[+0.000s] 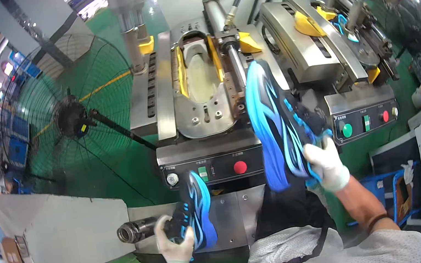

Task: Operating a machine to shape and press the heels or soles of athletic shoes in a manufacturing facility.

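My right hand [326, 163], in a white glove, grips a blue and black sports shoe [271, 121] by its heel end; the shoe is raised, sole toward me, in front of the metal press machine [205, 99]. My left hand [175, 243], also gloved, holds a second blue and black shoe [197, 211] low over the steel shelf [245, 206] in front of the machine. The machine's left station has an open yellow-edged mould cavity [199, 72] with nothing in it.
A control panel with a red button [240, 167] and a green switch [203, 173] faces me. A second station [313, 47] stands to the right with green [346, 130] and red [385, 116] buttons. A large floor fan [72, 118] stands left. A blue crate [399, 194] sits at lower right.
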A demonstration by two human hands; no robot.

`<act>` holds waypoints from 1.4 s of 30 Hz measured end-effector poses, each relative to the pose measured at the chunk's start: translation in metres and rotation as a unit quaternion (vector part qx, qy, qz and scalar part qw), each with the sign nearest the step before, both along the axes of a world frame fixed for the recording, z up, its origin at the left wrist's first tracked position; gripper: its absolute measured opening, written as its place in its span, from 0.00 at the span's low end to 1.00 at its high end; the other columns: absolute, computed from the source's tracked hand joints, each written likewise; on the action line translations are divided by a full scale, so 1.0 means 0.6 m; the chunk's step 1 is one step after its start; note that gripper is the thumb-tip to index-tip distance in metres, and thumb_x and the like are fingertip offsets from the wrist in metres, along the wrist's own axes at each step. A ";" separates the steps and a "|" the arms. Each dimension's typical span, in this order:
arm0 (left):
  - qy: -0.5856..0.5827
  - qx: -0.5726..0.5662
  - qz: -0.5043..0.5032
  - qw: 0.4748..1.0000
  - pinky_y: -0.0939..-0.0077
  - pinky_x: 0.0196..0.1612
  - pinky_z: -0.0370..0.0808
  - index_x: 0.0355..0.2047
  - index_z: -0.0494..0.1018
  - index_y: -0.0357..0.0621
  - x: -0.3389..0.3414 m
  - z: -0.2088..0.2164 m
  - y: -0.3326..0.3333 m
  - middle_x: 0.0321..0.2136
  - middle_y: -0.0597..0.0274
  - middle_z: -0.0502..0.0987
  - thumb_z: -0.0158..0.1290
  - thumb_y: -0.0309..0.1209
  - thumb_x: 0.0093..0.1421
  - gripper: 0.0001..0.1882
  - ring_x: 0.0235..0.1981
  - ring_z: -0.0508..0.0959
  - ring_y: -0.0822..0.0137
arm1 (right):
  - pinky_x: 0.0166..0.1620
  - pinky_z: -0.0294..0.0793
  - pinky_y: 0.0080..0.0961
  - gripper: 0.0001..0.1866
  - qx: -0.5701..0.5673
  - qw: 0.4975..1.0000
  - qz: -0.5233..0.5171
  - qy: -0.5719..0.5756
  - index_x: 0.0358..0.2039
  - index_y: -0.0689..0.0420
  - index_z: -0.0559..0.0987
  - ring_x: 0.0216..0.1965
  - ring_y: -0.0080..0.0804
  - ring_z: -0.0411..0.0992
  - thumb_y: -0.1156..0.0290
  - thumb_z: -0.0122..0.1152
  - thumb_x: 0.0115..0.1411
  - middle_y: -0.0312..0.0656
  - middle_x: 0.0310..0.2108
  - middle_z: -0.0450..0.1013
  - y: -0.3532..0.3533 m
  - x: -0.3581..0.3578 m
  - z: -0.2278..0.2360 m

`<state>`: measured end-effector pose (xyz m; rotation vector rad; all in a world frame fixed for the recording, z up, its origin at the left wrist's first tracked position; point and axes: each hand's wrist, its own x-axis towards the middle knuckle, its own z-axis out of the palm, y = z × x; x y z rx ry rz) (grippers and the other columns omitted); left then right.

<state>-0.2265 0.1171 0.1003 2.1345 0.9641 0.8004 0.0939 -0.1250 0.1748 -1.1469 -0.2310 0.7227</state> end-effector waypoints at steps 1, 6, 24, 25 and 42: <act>0.001 -0.058 0.029 0.998 0.64 0.54 0.76 0.55 0.71 0.37 -0.031 -0.049 -0.015 0.45 0.51 0.77 0.68 0.26 0.49 0.32 0.46 0.79 0.56 | 0.51 0.82 0.34 0.29 0.011 1.000 0.018 -0.020 0.65 0.61 0.68 0.49 0.30 0.78 0.70 0.65 0.66 0.42 0.53 0.76 0.046 0.016 0.027; 0.124 -0.128 0.069 0.982 0.57 0.54 0.76 0.56 0.70 0.38 -0.112 -0.208 -0.042 0.48 0.46 0.77 0.68 0.33 0.50 0.34 0.49 0.79 0.47 | 0.50 0.83 0.28 0.15 0.008 0.988 0.156 -0.013 0.53 0.57 0.79 0.45 0.28 0.82 0.66 0.64 0.69 0.40 0.46 0.83 0.282 0.152 0.077; 0.060 -0.120 -0.033 0.990 0.53 0.59 0.76 0.60 0.68 0.38 -0.126 -0.271 -0.026 0.61 0.42 0.71 0.70 0.34 0.51 0.38 0.59 0.75 0.40 | 0.50 0.80 0.38 0.23 -0.536 0.722 0.030 -0.437 0.44 0.63 0.85 0.47 0.51 0.82 0.56 0.64 0.57 0.57 0.45 0.82 0.663 0.370 -0.172; 0.057 -0.119 -0.046 0.990 0.53 0.60 0.75 0.60 0.67 0.38 -0.120 -0.279 -0.024 0.60 0.42 0.71 0.71 0.33 0.49 0.39 0.57 0.76 0.40 | 0.51 0.80 0.39 0.26 -0.535 0.671 0.118 -0.499 0.47 0.64 0.83 0.48 0.53 0.81 0.54 0.63 0.58 0.58 0.45 0.81 0.651 0.413 -0.169; 0.148 -0.027 -0.133 0.980 0.52 0.62 0.70 0.60 0.71 0.38 -0.082 -0.257 -0.088 0.57 0.43 0.70 0.67 0.33 0.56 0.32 0.59 0.71 0.43 | 0.75 0.47 0.61 0.47 -0.406 0.609 0.126 -0.670 0.70 0.67 0.63 0.76 0.64 0.48 0.61 0.73 0.54 0.67 0.72 0.53 0.031 0.003 -0.387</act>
